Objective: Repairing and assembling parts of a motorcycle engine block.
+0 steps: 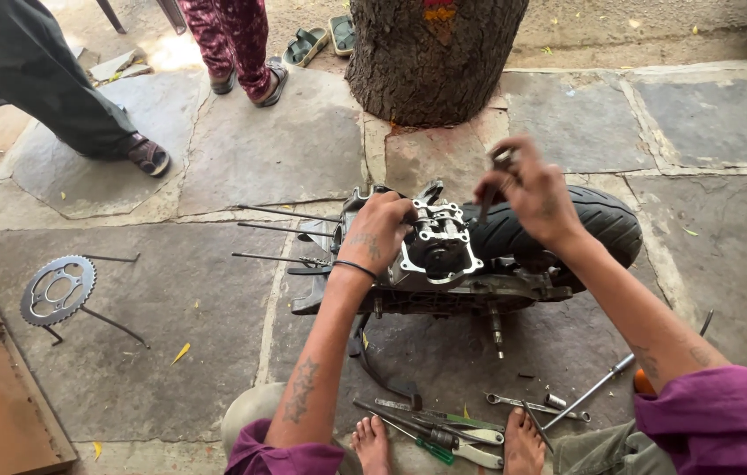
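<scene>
A small engine (439, 255) with a black tyre (598, 224) at its right end lies on the stone floor in front of me. Several long studs (281, 214) stick out of it to the left. My left hand (378, 230) rests closed on the top left of the engine block, gripping its edge. My right hand (527, 189) is raised over the engine and holds a slim metal tool (495, 180) pointing down at the block. My bare feet (373, 444) show at the bottom.
Loose tools (444, 431) lie by my feet: spanners, a green-handled screwdriver, pliers, a long driver (589, 391). A sprocket on a wire stand (57, 290) stands at left. A tree trunk (431, 53) rises behind the engine. Two people's legs (237, 44) are at top left.
</scene>
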